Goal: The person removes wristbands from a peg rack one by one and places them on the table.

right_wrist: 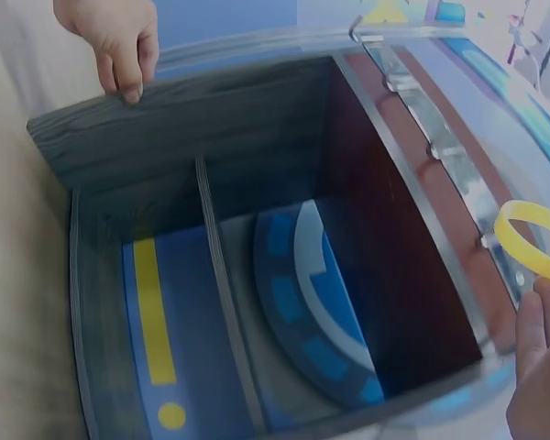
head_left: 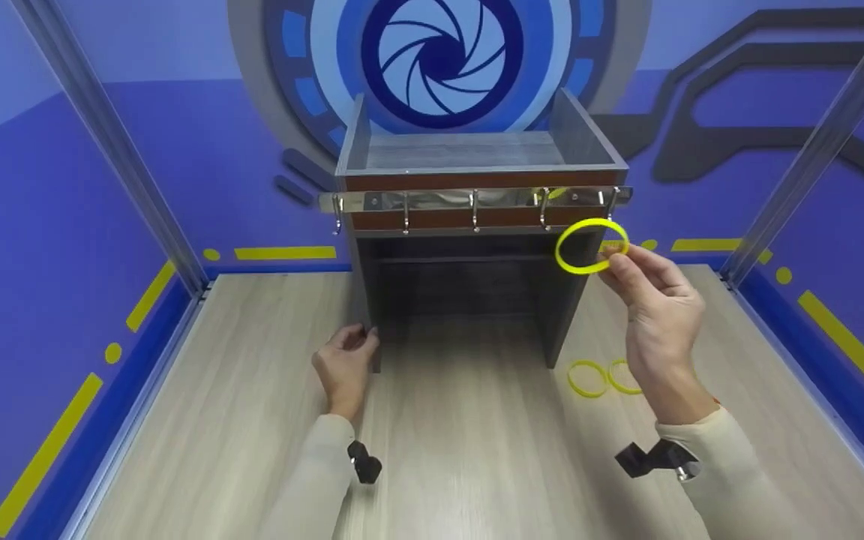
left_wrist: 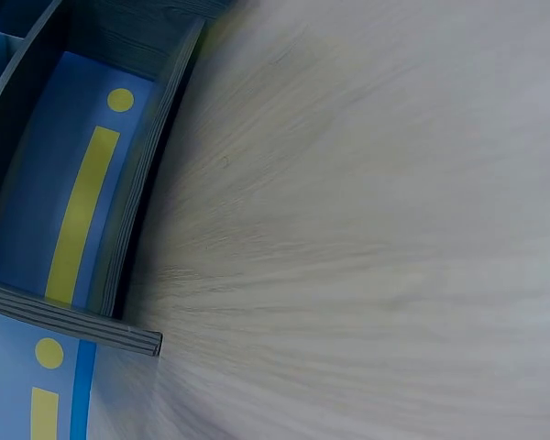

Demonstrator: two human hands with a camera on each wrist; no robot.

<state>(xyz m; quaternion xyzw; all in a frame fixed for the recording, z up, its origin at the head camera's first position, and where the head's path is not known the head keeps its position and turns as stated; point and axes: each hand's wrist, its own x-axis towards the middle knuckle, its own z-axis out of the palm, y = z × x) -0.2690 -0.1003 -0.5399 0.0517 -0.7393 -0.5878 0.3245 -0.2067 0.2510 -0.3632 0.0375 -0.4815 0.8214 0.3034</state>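
Observation:
My right hand [head_left: 661, 315] pinches a thin yellow ring [head_left: 580, 270] between thumb and fingers, raised just below the right end of the metal hook rail [head_left: 439, 199]. In the right wrist view, the same ring [right_wrist: 524, 246] overlaps the rail's end. Low on the left, my left hand [head_left: 343, 367] grips the front edge of the grey wooden shelf's [head_left: 364, 300] side panel. Its fingers bend over that panel in the right wrist view, while the left wrist view shows mostly tabletop and shelf. Several curved hooks [head_left: 475, 211] hang along the rail, with no ring on them.
Two more yellow rings lie on the wooden table [head_left: 462, 450], right of the shelf: one ring [head_left: 588, 395] in full view, the other ring [head_left: 613, 379] partly behind my right wrist. Blue patterned walls [head_left: 162, 150] stand behind and at both sides. An open-topped tray section [head_left: 462, 154] crowns the shelf.

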